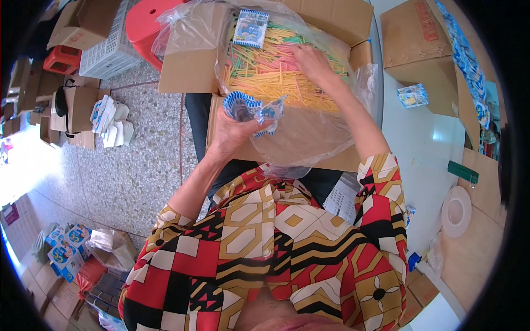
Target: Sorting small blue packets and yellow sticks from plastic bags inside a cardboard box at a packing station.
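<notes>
An open cardboard box [190,69] lined with a clear plastic bag [309,135] is in front of me, filled with thin coloured sticks [276,83] in yellow, pink and green. Over the near left corner of the box, my left hand [234,132] grips blue-and-white striped plastic packets [242,105]; one has its mouth spread wide. My right hand [314,63] reaches into the sticks, its fingers curled together on some pink ones, fingertips partly hidden. On top of the sticks at the back lies a flat blue-and-white packet [251,28].
To the right, a pale tabletop [419,165] carries another packet [413,95], a large carton [425,49], a green stapler-like tool [462,172] and a tape roll [456,211]. A red stool [149,27] and a white crate [113,49] stand at back left.
</notes>
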Action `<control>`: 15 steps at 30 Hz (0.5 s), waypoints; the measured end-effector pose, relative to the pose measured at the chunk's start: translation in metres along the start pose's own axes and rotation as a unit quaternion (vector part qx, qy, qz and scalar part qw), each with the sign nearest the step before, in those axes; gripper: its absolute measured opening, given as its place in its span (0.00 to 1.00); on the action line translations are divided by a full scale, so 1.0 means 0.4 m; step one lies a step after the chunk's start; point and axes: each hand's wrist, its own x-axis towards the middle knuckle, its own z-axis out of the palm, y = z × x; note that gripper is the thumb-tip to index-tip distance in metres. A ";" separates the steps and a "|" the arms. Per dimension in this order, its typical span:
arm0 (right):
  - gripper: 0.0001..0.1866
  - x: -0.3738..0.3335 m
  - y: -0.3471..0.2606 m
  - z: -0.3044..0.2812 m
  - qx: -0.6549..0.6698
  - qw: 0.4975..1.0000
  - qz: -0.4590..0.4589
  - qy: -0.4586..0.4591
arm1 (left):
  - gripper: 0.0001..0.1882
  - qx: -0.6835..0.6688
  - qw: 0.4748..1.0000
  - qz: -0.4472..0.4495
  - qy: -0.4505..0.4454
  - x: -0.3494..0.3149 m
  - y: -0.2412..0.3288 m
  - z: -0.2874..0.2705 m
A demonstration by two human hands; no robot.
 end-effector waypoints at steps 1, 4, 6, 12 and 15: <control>0.19 -0.003 0.002 0.004 0.001 1.000 0.000 0.001 | 0.21 0.001 1.000 0.000 0.000 -0.002 0.000 0.005; 0.16 -0.004 -0.014 -0.004 0.039 0.998 -0.004 0.047 | 0.25 -0.005 1.000 0.000 0.008 -0.008 0.002 0.016; 0.14 -0.004 -0.018 -0.011 0.036 0.998 0.004 0.042 | 0.25 0.006 1.000 0.004 0.008 -0.012 0.004 0.026; 0.14 -0.023 -0.010 0.006 0.028 0.996 -0.008 0.079 | 0.25 -0.002 1.000 -0.004 0.011 -0.021 0.009 0.050; 0.09 -0.035 -0.010 0.002 0.041 0.994 -0.020 0.102 | 0.25 0.003 1.000 -0.001 0.004 -0.025 0.006 0.054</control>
